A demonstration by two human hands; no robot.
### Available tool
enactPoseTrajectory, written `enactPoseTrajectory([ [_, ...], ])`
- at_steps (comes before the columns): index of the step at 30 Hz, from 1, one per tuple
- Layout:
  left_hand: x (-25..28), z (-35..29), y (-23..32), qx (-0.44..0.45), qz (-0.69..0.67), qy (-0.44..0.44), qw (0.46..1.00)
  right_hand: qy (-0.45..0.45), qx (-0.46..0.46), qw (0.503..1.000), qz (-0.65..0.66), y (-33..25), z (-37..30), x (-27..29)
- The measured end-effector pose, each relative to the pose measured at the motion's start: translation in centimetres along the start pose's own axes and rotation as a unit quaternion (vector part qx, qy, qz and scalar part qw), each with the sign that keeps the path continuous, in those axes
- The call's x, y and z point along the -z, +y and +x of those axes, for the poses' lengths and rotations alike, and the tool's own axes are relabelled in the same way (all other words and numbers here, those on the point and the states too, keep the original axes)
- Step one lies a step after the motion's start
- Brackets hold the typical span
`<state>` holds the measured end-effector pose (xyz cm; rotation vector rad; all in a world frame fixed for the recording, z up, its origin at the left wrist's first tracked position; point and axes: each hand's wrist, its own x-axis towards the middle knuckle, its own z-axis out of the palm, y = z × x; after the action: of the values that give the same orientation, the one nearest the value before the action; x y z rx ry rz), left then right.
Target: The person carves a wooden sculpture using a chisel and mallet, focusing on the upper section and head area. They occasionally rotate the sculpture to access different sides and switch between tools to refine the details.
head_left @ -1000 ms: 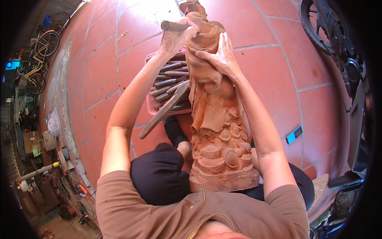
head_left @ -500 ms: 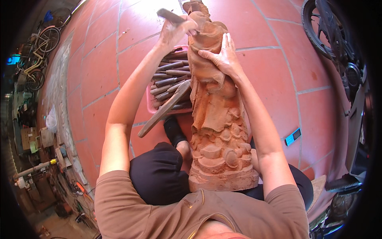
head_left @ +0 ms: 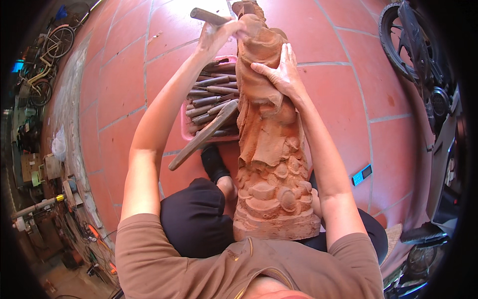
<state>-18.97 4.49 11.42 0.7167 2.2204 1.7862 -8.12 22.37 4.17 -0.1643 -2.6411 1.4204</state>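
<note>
Between my legs a reddish-brown carved wooden statue (head_left: 266, 134) stretches away from me, its base near my lap. At its far upper part, my left hand (head_left: 217, 37) is closed around a carving chisel (head_left: 209, 17) with a thick wooden handle; the blade end is hidden and the fingers are blurred. My right hand (head_left: 283, 72) lies against the statue's right side, thumb spread across the carved folds and fingers stretched out. Left of the statue sits a pink basket (head_left: 184, 127) full of wooden-handled tools (head_left: 214, 99). A curved wooden stick (head_left: 199, 142) slants over its near corner.
Red floor tiles (head_left: 333, 99) surround the statue. A blue mobile phone (head_left: 362, 175) lies on the right. Beyond it stands a motorbike with its wheel (head_left: 398, 42). Along the left wall are bicycles (head_left: 55, 45), a white plastic bag (head_left: 59, 144) and workshop clutter.
My left hand and the chisel have shifted slightly left at the statue's far part. The right hand keeps its place on the statue. The whole view has moved a little.
</note>
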Motion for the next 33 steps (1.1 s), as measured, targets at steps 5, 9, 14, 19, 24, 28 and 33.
enactPoseTrajectory([
  [5,-1.2,3.0,-3.8,-0.063,-0.060,0.062,0.994,-0.018,0.022,1.000,-0.007,0.2,0.7,0.0],
  [9,-0.8,0.3,-3.2,-0.063,0.033,0.032,0.997,-0.014,0.013,1.000,-0.001,0.3,0.5,0.0],
  [14,0.3,0.4,-1.7,-0.064,-0.047,0.036,0.996,-0.010,0.016,1.000,0.001,0.4,0.6,-0.3],
  [19,-1.4,2.6,-3.8,-0.092,-0.042,0.086,0.991,-0.020,0.017,1.000,0.000,-0.1,0.5,0.0],
  [24,0.3,0.0,-3.0,-0.058,-0.003,0.007,0.998,-0.018,0.011,1.000,-0.004,0.1,0.5,0.2],
  [28,1.0,1.1,-2.2,0.009,-0.009,-0.005,1.000,-0.019,0.002,1.000,0.000,0.0,0.5,0.1],
  [33,-0.1,4.3,-5.2,-0.018,-0.164,0.065,0.984,-0.025,0.010,1.000,-0.016,0.0,0.7,-0.1],
])
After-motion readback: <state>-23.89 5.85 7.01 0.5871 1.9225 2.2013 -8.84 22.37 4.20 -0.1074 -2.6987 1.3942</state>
